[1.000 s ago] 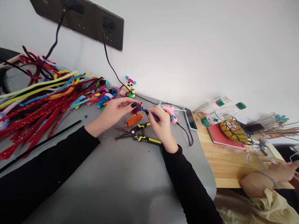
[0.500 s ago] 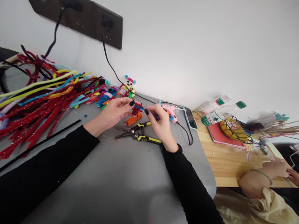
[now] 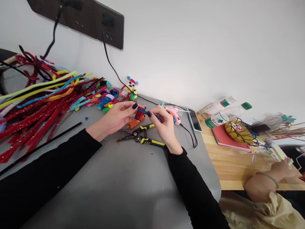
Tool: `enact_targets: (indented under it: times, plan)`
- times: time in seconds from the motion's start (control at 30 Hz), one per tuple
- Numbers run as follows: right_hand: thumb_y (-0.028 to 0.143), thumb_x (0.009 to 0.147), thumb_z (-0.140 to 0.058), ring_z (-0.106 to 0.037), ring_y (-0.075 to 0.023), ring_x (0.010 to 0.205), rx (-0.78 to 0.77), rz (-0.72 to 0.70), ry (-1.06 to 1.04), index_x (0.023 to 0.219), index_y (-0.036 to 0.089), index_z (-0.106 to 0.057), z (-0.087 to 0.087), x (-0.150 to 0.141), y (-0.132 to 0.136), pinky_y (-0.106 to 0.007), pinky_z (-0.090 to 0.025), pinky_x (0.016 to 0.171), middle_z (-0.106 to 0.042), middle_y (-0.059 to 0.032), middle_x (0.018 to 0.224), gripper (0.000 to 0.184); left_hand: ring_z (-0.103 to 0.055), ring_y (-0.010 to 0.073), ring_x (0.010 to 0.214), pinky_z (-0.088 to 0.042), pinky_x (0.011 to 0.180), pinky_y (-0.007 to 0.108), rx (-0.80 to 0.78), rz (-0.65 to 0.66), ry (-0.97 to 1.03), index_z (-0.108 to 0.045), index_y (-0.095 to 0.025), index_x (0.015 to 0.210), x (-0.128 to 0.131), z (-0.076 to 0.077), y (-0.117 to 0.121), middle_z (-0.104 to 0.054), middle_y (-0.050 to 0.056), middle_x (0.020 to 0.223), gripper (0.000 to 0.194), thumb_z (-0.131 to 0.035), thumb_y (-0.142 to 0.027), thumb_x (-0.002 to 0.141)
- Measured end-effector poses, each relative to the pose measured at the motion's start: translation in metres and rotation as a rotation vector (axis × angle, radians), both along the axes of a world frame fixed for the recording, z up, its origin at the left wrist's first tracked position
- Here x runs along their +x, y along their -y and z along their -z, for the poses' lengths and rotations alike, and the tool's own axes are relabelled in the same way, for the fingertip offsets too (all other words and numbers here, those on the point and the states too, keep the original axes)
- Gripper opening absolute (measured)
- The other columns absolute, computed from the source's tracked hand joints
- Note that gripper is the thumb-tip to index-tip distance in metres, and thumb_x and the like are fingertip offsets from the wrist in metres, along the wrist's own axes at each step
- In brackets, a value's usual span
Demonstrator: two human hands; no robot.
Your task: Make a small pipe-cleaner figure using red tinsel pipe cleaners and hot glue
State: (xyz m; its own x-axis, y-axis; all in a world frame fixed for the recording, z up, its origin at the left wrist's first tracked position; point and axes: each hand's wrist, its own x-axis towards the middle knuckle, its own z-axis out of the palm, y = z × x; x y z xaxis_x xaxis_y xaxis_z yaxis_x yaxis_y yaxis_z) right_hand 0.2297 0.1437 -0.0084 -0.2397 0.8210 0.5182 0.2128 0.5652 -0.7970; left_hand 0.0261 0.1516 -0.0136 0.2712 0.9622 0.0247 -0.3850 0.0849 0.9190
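Red coil point(image 3: 139, 113) and blue pipe cleaner point(image 3: 152, 115) are being pinched above the tabletop point(image 3: 119, 184): left hand point(image 3: 118, 116) is clamped on the coil, right hand point(image 3: 164, 125) on the cleaner, whose long axis is running left-right between them.

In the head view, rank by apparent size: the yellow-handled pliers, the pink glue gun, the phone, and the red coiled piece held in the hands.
1. yellow-handled pliers
2. phone and pink glue gun: look alike, not ranked
3. red coiled piece, pinched between left hand and right hand
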Motion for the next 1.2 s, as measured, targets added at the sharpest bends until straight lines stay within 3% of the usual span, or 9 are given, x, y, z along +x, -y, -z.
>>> enact_targets:
  times: [0.23,0.37,0.5,0.67,0.87,0.97,1.07,1.2]
  plan:
    - [0.058,0.095,-0.071,-0.058,-0.0157,0.077,-0.082,-0.067,-0.059,0.089,0.024,-0.074,0.0024,0.0020,-0.0045,-0.031,-0.050,0.070,-0.064,-0.0004,0.082,0.035,-0.074,0.0214,0.077,-0.065,0.065,0.033,-0.031,0.035,0.063,-0.084,-0.022,0.084,0.0013,0.0026,0.0001,-0.080,0.008,0.092,0.044,-0.101,-0.055,0.061]
    - [0.058,0.093,-0.074,-0.058,-0.0144,0.075,-0.170,-0.146,-0.082,0.091,0.024,-0.074,0.0026,0.0038,-0.0063,-0.031,-0.052,0.069,-0.064,-0.0002,0.085,0.034,-0.071,0.0180,0.074,-0.065,0.066,0.034,-0.025,0.088,0.110,-0.084,-0.024,0.079,0.0014,0.0042,0.0003,-0.080,0.007,0.101,0.037,-0.102,-0.050,0.060]
    - [0.061,0.088,-0.078,-0.062,-0.0168,0.083,-0.250,-0.202,-0.107,0.089,0.023,-0.074,0.0025,0.0030,-0.0059,-0.034,-0.056,0.078,-0.067,-0.0023,0.091,0.038,-0.070,0.0151,0.077,-0.064,0.066,0.029,-0.028,0.133,0.153,-0.082,-0.023,0.073,0.0007,0.0030,0.0014,-0.075,0.004,0.102,0.031,-0.105,-0.039,0.059]
    - [0.061,0.082,-0.084,-0.064,-0.0185,0.090,-0.377,-0.268,-0.157,0.093,0.026,-0.080,0.0025,0.0008,-0.0033,-0.035,-0.057,0.082,-0.070,-0.0032,0.096,0.037,-0.066,0.0112,0.071,-0.062,0.062,0.024,-0.028,0.215,0.153,-0.080,-0.019,0.071,-0.0013,0.0022,0.0012,-0.068,0.003,0.098,0.029,-0.103,-0.036,0.064]
    - [0.057,0.083,-0.086,-0.064,-0.0176,0.088,-0.380,-0.293,-0.151,0.092,0.028,-0.084,0.0045,0.0037,-0.0043,-0.036,-0.056,0.083,-0.070,-0.0025,0.094,0.031,-0.066,0.0116,0.072,-0.059,0.060,0.023,-0.022,0.269,0.092,-0.075,-0.017,0.069,-0.0029,0.0030,0.0009,-0.068,0.003,0.098,0.033,-0.102,-0.035,0.064]
    - [0.053,0.084,-0.086,-0.064,-0.0163,0.086,-0.379,-0.312,-0.177,0.092,0.028,-0.084,0.0037,0.0042,-0.0047,-0.035,-0.055,0.081,-0.070,-0.0016,0.092,0.026,-0.063,0.0113,0.070,-0.055,0.057,0.021,0.006,0.204,0.054,-0.074,-0.018,0.074,-0.0014,0.0030,0.0002,-0.068,0.004,0.096,0.038,-0.102,-0.043,0.064]
    - [0.050,0.085,-0.086,-0.064,-0.0154,0.084,-0.361,-0.317,-0.205,0.093,0.029,-0.085,0.0025,0.0020,-0.0039,-0.033,-0.055,0.077,-0.070,-0.0009,0.090,0.022,-0.062,0.0115,0.069,-0.053,0.058,0.022,0.080,0.022,0.035,-0.074,-0.020,0.083,0.0009,0.0034,-0.0023,-0.067,0.002,0.091,0.045,-0.102,-0.049,0.062]
    - [0.050,0.086,-0.085,-0.063,-0.0159,0.083,-0.302,-0.260,-0.215,0.094,0.029,-0.085,0.0035,-0.0019,-0.0032,-0.033,-0.052,0.074,-0.071,-0.0013,0.090,0.023,-0.063,0.0151,0.074,-0.056,0.065,0.026,0.226,-0.199,-0.064,-0.072,-0.018,0.074,0.0020,0.0048,-0.0045,-0.068,0.003,0.084,0.047,-0.098,-0.055,0.064]
